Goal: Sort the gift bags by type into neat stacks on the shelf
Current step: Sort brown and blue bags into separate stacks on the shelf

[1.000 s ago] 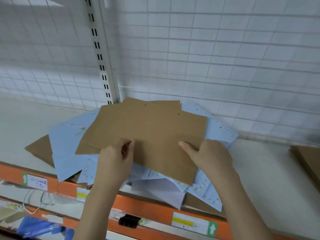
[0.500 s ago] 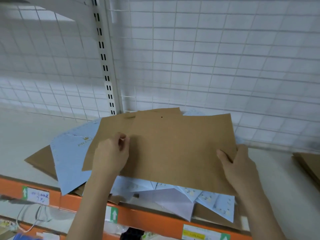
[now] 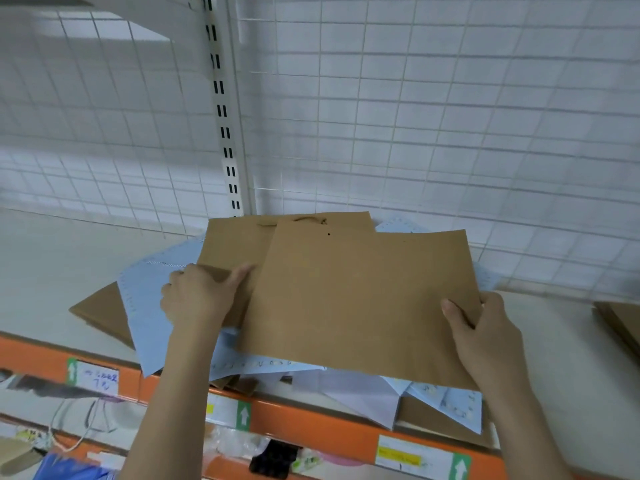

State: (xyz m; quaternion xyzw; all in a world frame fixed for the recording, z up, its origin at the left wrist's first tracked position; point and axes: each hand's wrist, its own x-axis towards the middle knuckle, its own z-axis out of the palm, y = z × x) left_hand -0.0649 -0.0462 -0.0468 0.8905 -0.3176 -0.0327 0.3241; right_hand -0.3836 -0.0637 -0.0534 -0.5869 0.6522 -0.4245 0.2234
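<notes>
A white shelf [image 3: 571, 368] with an orange front rail [image 3: 332, 434] carries a loose pile of flat gift bags, brown kraft ones mixed with pale blue patterned ones [image 3: 149, 306]. On top of the pile lies a large brown kraft bag [image 3: 360, 306], flat and slightly turned, with a small dark hole near its upper edge. The right hand [image 3: 485, 337] grips this bag at its right edge, thumb lying on the upper face and the fingers curled beneath, so the bag stretches leftward from the grip across the heap. A second brown kraft bag [image 3: 235, 244] lies partly under the first, its twisted paper handle showing at the top edge. The left hand [image 3: 197, 299] holds that second bag at its lower left corner, thumb pressed on top and the fingers wrapped around the edge; the bag extends up and to the right of the hand. More blue bags stick out below the top bag toward the rail, some overhanging it, and another kraft bag [image 3: 100, 313] peeks out at the pile's left. At the far right of the shelf sits a separate stack of brown bags [image 3: 620, 323], well apart from the pile. A white wire grid panel [image 3: 450, 133] backs the shelf.
</notes>
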